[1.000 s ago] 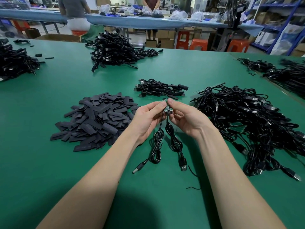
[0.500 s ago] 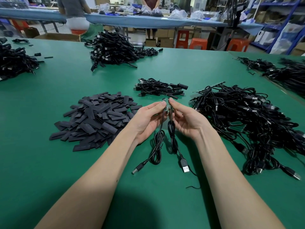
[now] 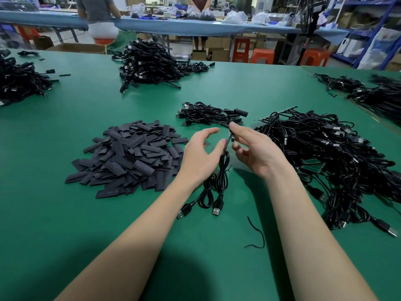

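thin glossy black looped cable

You sit at a green counter. Far beyond your left hand, a long blue-covered table crosses the room, with orange stools and cardboard boxes beneath it. Far beyond your right hand stands blue shelving.

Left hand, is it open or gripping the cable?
Open: the left hand has its fingers spread, holding nothing; the right hand pinches the cable at its top end. Whether the left thumb touches it, cannot tell.
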`<state>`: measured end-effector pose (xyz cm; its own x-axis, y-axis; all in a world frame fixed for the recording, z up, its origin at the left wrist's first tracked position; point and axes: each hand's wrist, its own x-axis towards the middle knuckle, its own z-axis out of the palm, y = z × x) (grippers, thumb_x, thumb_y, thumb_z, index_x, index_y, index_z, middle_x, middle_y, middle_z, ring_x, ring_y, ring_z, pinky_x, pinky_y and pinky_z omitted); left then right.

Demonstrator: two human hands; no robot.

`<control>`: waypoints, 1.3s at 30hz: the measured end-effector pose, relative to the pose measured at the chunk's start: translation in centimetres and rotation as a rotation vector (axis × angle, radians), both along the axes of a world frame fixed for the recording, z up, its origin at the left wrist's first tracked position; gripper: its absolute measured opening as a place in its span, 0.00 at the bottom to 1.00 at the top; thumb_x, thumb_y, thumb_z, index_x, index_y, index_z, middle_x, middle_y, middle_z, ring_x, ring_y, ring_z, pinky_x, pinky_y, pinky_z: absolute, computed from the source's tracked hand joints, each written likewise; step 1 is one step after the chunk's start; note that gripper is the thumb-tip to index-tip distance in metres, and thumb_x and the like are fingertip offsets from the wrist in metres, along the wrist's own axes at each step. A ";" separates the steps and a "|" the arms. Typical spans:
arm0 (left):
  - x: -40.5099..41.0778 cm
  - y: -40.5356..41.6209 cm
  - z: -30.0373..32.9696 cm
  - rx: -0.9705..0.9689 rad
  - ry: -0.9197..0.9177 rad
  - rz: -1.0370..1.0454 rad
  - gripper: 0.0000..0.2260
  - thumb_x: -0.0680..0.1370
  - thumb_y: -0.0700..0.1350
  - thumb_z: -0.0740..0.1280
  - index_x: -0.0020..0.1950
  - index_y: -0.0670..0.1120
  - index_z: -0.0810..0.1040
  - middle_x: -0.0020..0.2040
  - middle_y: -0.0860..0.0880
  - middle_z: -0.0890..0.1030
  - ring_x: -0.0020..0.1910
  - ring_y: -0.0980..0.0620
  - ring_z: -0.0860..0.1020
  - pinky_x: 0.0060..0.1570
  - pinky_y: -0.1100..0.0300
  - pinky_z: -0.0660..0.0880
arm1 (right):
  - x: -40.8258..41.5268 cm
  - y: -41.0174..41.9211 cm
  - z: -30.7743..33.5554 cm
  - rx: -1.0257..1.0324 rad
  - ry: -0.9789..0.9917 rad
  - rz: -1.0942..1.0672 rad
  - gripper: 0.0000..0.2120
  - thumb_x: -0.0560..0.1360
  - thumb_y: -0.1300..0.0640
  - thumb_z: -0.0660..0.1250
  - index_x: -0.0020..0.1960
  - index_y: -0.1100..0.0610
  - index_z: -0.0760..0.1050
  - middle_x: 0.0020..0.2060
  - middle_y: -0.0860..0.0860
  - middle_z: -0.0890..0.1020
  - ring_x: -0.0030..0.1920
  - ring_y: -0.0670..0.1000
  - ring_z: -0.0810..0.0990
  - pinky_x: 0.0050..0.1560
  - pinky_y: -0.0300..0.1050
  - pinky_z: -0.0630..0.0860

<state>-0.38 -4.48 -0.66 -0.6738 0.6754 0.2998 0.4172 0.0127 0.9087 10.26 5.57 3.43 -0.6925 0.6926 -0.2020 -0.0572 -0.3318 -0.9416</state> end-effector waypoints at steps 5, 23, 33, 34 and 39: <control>-0.5 0.0 0.8 0.203 -0.340 -0.100 0.04 0.82 0.45 0.67 0.54 0.47 0.79 0.47 0.53 0.83 0.42 0.59 0.82 0.44 0.64 0.78 | -0.4 0.0 0.4 0.007 -0.016 0.011 0.16 0.71 0.48 0.78 0.51 0.58 0.83 0.38 0.49 0.86 0.34 0.47 0.82 0.35 0.36 0.79; 0.1 -0.3 0.5 0.093 -0.484 -0.197 0.09 0.79 0.36 0.67 0.58 0.34 0.75 0.44 0.40 0.78 0.34 0.54 0.79 0.41 0.62 0.77 | -10.5 -2.7 6.6 1.378 -0.682 0.407 0.05 0.76 0.56 0.68 0.47 0.47 0.81 0.47 0.47 0.84 0.50 0.51 0.82 0.55 0.48 0.81; -0.1 -0.5 0.6 0.016 -0.382 -0.198 0.16 0.80 0.35 0.60 0.68 0.42 0.70 0.64 0.44 0.77 0.66 0.46 0.74 0.63 0.51 0.74 | -13.9 -3.1 3.1 1.452 -0.858 0.524 0.13 0.71 0.52 0.77 0.55 0.54 0.83 0.51 0.54 0.84 0.50 0.58 0.83 0.52 0.52 0.82; -0.1 -0.5 0.5 0.018 -0.373 -0.201 0.16 0.80 0.37 0.61 0.68 0.42 0.70 0.65 0.44 0.77 0.68 0.46 0.74 0.64 0.50 0.73 | -13.9 -3.0 2.9 1.440 -0.855 0.517 0.13 0.71 0.52 0.77 0.54 0.54 0.83 0.51 0.54 0.84 0.50 0.57 0.83 0.52 0.52 0.82; 0.1 -0.6 0.9 0.030 -0.337 -0.220 0.15 0.73 0.45 0.61 0.59 0.50 0.72 0.53 0.55 0.78 0.57 0.54 0.77 0.57 0.58 0.75 | -14.0 -2.8 2.8 1.398 -0.850 0.537 0.07 0.71 0.55 0.76 0.48 0.52 0.84 0.51 0.54 0.85 0.51 0.57 0.83 0.54 0.53 0.82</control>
